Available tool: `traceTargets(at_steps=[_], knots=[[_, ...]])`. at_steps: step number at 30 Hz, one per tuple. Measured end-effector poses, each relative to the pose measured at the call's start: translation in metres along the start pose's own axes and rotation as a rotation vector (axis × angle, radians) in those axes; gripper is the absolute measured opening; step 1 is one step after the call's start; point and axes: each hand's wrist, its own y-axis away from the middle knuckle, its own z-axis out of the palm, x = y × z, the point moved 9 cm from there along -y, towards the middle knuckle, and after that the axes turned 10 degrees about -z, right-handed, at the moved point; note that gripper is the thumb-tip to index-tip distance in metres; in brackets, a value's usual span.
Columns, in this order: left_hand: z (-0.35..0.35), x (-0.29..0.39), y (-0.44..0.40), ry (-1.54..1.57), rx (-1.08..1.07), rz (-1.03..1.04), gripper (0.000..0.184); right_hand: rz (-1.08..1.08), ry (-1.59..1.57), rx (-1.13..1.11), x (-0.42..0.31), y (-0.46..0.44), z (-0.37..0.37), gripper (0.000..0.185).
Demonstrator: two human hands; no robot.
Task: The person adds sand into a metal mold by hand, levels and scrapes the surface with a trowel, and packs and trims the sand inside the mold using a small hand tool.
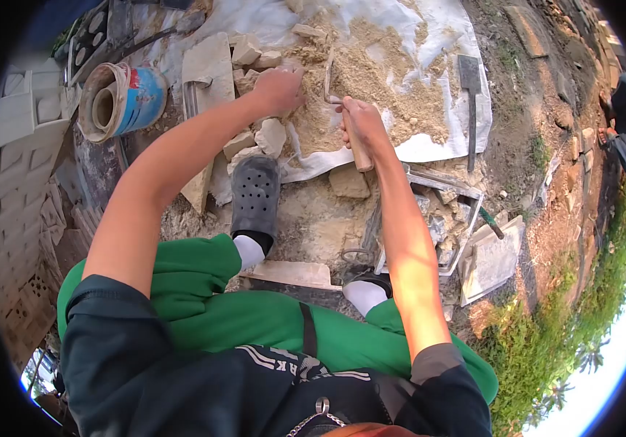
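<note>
My right hand (pixel 364 120) is wrapped round the wooden handle (pixel 359 149) of a trowel. The trowel's narrow metal blade (pixel 329 71), seen nearly edge-on, points away from me over sandy crumbled material (pixel 378 84). To its left, my left hand (pixel 279 89) is low beside the sand and pale broken chunks (pixel 246 51). Its fingers look curled, and whatever lies under them is hidden. The sand is spread on a white sheet (pixel 440 149). Another pale chunk (pixel 270 137) rests just below my left hand.
A blue-and-white bucket (pixel 142 102) with a container inside stands at left. A long-handled flat tool (pixel 470 87) lies along the sheet's right side. A frame with rubble (pixel 466 218) is beside my right forearm. My clog (pixel 256 193) is near the sheet. Another person (pixel 624 124) is far right.
</note>
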Motion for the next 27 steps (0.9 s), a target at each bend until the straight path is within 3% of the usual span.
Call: traceTargets(at_steps=[1, 9, 12, 14, 18, 19, 20, 22, 27], knots=[[0.005, -0.004, 0.001, 0.083, 0.001, -0.082, 0.041, 0.006, -0.031, 0.024, 0.000, 0.005, -0.002, 0.039], [-0.006, -0.039, -0.032, 0.281, 0.113, -0.093, 0.051, -0.043, 0.137, 0.089, 0.004, 0.034, 0.003, 0.039], [-0.038, -0.062, -0.034, 0.357, 0.148, -0.141, 0.048, -0.041, 0.031, -0.005, 0.009, 0.026, 0.017, 0.039], [-0.059, -0.072, -0.034, 0.329, 0.158, -0.181, 0.046, -0.061, 0.179, -0.131, 0.006, 0.012, 0.036, 0.039], [-0.040, -0.064, -0.028, -0.085, -0.180, -0.133, 0.047, -0.006, 0.064, -0.205, 0.022, -0.019, 0.050, 0.039], [-0.024, -0.062, -0.018, -0.200, -0.314, -0.112, 0.045, -0.046, 0.148, -0.179, 0.018, -0.021, 0.049, 0.039], [-0.017, -0.058, -0.009, -0.200, -0.318, -0.116, 0.045, -0.085, 0.233, -0.153, 0.014, -0.022, 0.047, 0.039], [-0.024, -0.037, 0.004, -0.078, -0.048, -0.031, 0.046, -0.126, 0.298, -0.073, 0.006, -0.013, 0.043, 0.040], [0.008, -0.017, 0.044, 0.000, 0.023, 0.058, 0.050, -0.127, 0.419, 0.096, 0.000, -0.008, 0.023, 0.039]])
